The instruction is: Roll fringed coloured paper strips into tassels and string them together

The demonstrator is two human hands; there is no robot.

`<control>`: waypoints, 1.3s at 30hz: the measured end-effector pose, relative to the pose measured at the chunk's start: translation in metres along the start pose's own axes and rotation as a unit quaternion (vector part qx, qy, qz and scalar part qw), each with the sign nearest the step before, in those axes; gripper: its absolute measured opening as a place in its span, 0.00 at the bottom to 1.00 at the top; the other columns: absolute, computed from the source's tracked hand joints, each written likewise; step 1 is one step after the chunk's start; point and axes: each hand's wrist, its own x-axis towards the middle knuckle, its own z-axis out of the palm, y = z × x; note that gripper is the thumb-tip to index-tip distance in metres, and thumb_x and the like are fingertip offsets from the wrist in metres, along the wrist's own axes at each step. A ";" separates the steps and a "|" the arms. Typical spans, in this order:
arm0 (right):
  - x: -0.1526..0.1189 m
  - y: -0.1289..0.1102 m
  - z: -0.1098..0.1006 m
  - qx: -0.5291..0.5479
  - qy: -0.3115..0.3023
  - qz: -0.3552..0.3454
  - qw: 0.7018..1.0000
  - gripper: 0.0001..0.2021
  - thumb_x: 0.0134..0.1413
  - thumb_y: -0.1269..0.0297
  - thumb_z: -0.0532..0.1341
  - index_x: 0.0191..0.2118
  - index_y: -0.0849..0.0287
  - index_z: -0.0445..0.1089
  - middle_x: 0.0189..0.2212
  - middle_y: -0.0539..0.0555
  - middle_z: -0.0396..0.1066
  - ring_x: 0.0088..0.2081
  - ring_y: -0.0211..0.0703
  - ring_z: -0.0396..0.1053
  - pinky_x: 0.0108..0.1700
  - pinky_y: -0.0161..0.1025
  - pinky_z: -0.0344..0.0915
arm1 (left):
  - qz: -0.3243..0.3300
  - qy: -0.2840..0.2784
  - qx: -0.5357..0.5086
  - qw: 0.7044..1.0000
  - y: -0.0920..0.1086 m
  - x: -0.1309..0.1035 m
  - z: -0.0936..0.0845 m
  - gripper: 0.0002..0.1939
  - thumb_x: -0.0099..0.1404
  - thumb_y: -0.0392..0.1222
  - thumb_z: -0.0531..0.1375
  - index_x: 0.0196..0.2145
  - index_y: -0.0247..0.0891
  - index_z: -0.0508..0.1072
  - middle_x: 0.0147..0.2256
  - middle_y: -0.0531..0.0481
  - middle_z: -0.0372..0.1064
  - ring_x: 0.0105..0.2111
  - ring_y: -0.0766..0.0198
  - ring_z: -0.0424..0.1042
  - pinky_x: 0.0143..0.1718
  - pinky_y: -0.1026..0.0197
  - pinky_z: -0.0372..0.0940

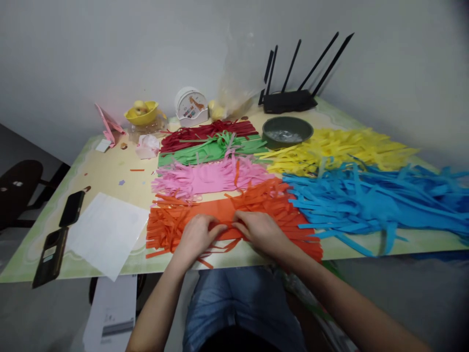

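Note:
Orange fringed paper [220, 209] lies at the table's front edge, its cut strips spread to both sides of an uncut middle band. My left hand [200, 233] is closed on the near edge of that band, thumb toward the centre. Just to the right, my right hand [258, 230] pinches the same edge, with a small gap between the hands. Behind it lies pink fringed paper [210, 178], then green fringed paper [205, 151] and dark red fringed paper [216, 131]. Blue fringed paper [373, 200] is to the right, with yellow fringed paper [340, 149] behind.
A dark green bowl [287, 132] stands before a black router [289, 101]. At left are a white sheet [110, 230], a black phone [72, 208] and another phone [51, 254] overhanging the edge. A yellow dish [141, 115] and white giraffe-printed holder [191, 110] stand by the wall.

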 end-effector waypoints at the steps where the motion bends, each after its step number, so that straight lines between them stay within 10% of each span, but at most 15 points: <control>1: 0.000 0.000 0.000 0.000 0.003 -0.002 1.000 0.06 0.59 0.66 0.57 0.35 0.59 0.71 0.30 0.54 0.76 0.33 0.45 0.73 0.32 0.35 0.57 | -0.001 -0.002 -0.005 1.000 0.000 0.001 -0.001 0.14 0.66 0.47 0.54 0.36 0.37 0.77 0.35 0.44 0.76 0.36 0.57 0.72 0.37 0.60 0.62; 5: -0.003 0.002 0.005 0.003 0.017 -0.016 1.000 0.05 0.58 0.68 0.58 0.38 0.59 0.70 0.33 0.55 0.76 0.35 0.46 0.73 0.35 0.37 0.62 | -0.020 0.004 -0.005 1.000 0.001 0.002 -0.001 0.12 0.64 0.38 0.54 0.39 0.38 0.78 0.38 0.44 0.77 0.37 0.58 0.73 0.38 0.61 0.61; 13: -0.025 -0.007 0.027 -0.050 0.250 -0.251 0.934 0.13 0.62 0.72 0.51 0.48 0.64 0.67 0.43 0.61 0.73 0.45 0.48 0.69 0.49 0.45 0.66 | -0.018 -0.004 -0.030 0.999 -0.003 0.002 -0.007 0.15 0.64 0.39 0.51 0.30 0.36 0.77 0.26 0.48 0.73 0.25 0.64 0.67 0.28 0.64 0.57; 24: -0.025 -0.009 0.044 -0.108 0.233 -0.275 0.926 0.13 0.61 0.72 0.53 0.48 0.66 0.68 0.43 0.61 0.73 0.45 0.49 0.67 0.49 0.47 0.62 | -0.038 0.035 -0.031 0.998 -0.009 0.005 0.000 0.10 0.60 0.35 0.54 0.32 0.35 0.76 0.30 0.47 0.74 0.28 0.64 0.70 0.32 0.64 0.60; 31: -0.030 -0.024 0.043 -0.153 0.112 -0.196 0.962 0.12 0.61 0.65 0.56 0.46 0.65 0.69 0.36 0.61 0.72 0.38 0.51 0.68 0.40 0.45 0.66 | -0.021 0.089 -0.028 0.995 -0.008 0.007 0.006 0.06 0.54 0.30 0.56 0.28 0.37 0.71 0.29 0.47 0.71 0.32 0.59 0.69 0.36 0.60 0.61; 39: -0.029 -0.029 0.039 -0.103 0.102 -0.155 0.977 0.16 0.62 0.56 0.55 0.45 0.64 0.70 0.49 0.66 0.68 0.46 0.53 0.69 0.46 0.46 0.68 | -0.048 0.279 -0.147 0.948 -0.029 0.031 -0.047 0.02 0.55 0.35 0.54 0.29 0.38 0.65 0.27 0.53 0.67 0.28 0.66 0.68 0.33 0.65 0.62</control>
